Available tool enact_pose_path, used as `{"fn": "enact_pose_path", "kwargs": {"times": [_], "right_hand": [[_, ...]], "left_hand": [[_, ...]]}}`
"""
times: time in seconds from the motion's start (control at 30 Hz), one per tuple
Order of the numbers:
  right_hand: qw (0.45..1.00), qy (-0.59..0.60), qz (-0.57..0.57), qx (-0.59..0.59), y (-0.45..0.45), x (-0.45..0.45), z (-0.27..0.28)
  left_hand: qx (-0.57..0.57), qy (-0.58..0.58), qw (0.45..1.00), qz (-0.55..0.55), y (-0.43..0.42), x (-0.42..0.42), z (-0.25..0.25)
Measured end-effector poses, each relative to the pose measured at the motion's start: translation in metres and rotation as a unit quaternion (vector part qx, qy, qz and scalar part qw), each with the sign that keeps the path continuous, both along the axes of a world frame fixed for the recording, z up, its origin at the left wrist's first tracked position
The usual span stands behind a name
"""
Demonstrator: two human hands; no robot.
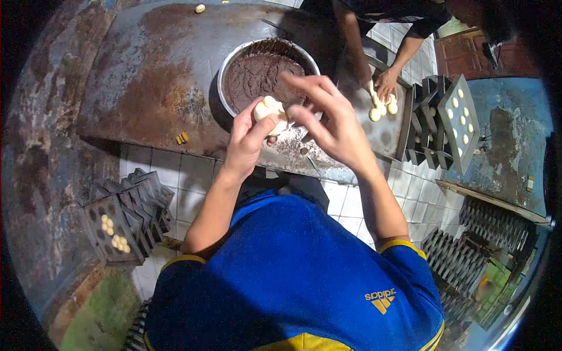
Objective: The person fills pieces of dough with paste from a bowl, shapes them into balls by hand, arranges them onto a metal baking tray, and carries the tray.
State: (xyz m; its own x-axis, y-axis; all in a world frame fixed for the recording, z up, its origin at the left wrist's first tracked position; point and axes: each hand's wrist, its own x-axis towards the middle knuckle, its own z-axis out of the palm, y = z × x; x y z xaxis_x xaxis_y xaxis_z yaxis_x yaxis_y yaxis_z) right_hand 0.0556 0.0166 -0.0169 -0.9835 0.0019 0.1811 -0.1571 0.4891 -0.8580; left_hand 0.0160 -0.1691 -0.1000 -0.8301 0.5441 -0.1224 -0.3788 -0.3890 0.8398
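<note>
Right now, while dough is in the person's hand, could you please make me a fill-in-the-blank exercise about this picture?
1. The person's ____ hand holds the pale dough.
2. The colour of the paste in the round metal bowl is dark ____.
3. The yellow word printed on the blue shirt reads ____.

Missing words: left; brown; adidas.

Wearer's two hands [244, 136], one bowl [226, 65]

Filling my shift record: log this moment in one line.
left hand: holding dough | right hand: open, partly blurred, beside dough | bowl: on table, dark paste inside
</note>
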Motion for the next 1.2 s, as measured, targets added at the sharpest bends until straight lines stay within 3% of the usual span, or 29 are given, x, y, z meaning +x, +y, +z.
{"fn": "enact_pose_path", "kwargs": {"times": [0.07,0.13,0.2,0.3,0.33,0.37,0.4,0.47,0.53,0.6,0.67,0.77,0.83,0.93,1.0,1.07,1.17,1.2], "right_hand": [[0.998,0.023,0.025,0.044,0.006,0.0,0.002],[0.978,0.124,0.112,0.127,0.013,-0.004,-0.008],[0.976,0.135,0.105,0.132,0.023,-0.002,-0.015],[0.999,0.043,0.007,-0.028,0.037,0.002,-0.031],[0.999,0.046,0.003,-0.029,0.041,0.005,-0.034],[0.966,-0.045,-0.044,-0.25,0.052,0.011,-0.033],[0.875,-0.139,-0.08,-0.457,0.054,0.018,-0.032],[0.806,-0.174,-0.061,-0.563,0.063,0.029,-0.032],[0.77,-0.156,-0.006,-0.619,0.072,0.037,-0.033],[0.758,-0.079,-0.009,-0.647,0.074,0.043,-0.036],[0.782,0.054,-0.115,-0.611,0.078,0.046,-0.041],[0.805,0.209,-0.221,-0.509,0.11,0.043,-0.058],[0.809,0.238,-0.233,-0.485,0.135,0.048,-0.054],[0.826,0.146,-0.191,-0.509,0.175,0.071,-0.03],[0.905,0.051,0.033,-0.421,0.211,0.087,-0.007],[0.916,0.048,0.007,-0.399,0.22,0.093,-0.015],[0.864,0.222,-0.101,-0.44,0.234,0.1,-0.038],[0.901,0.184,-0.067,-0.388,0.249,0.103,-0.042]], "left_hand": [[0.008,0.009,1.0,0.014,0.01,0.002,0.005],[-0.005,-0.062,0.998,0.004,0.018,0.006,0.022],[-0.026,-0.094,0.995,-0.001,0.025,0.003,0.023],[0.017,-0.136,0.989,-0.057,0.038,-0.01,0.034],[0.057,-0.155,0.984,-0.066,0.041,-0.011,0.043],[-0.009,-0.059,0.998,-0.034,0.058,-0.009,0.055],[-0.072,0.033,0.997,0.004,0.07,-0.004,0.068],[-0.06,0.078,0.994,0.047,0.095,-0.005,0.074],[-0.126,0.203,0.969,0.067,0.116,-0.009,0.081],[-0.086,0.262,0.958,0.084,0.147,-0.006,0.095],[-0.006,0.186,0.983,0.006,0.18,0.008,0.115],[0.017,0.22,0.975,-0.008,0.223,0.025,0.107],[0.026,0.211,0.977,-0.027,0.244,0.032,0.105],[0.091,0.268,0.959,0.022,0.269,0.037,0.097],[0.132,0.298,0.945,0.022,0.275,0.034,0.105],[0.125,0.326,0.937,0.0,0.293,0.044,0.1],[0.12,0.355,0.927,-0.017,0.319,0.06,0.077],[0.116,0.362,0.925,-0.025,0.325,0.063,0.068]]}}
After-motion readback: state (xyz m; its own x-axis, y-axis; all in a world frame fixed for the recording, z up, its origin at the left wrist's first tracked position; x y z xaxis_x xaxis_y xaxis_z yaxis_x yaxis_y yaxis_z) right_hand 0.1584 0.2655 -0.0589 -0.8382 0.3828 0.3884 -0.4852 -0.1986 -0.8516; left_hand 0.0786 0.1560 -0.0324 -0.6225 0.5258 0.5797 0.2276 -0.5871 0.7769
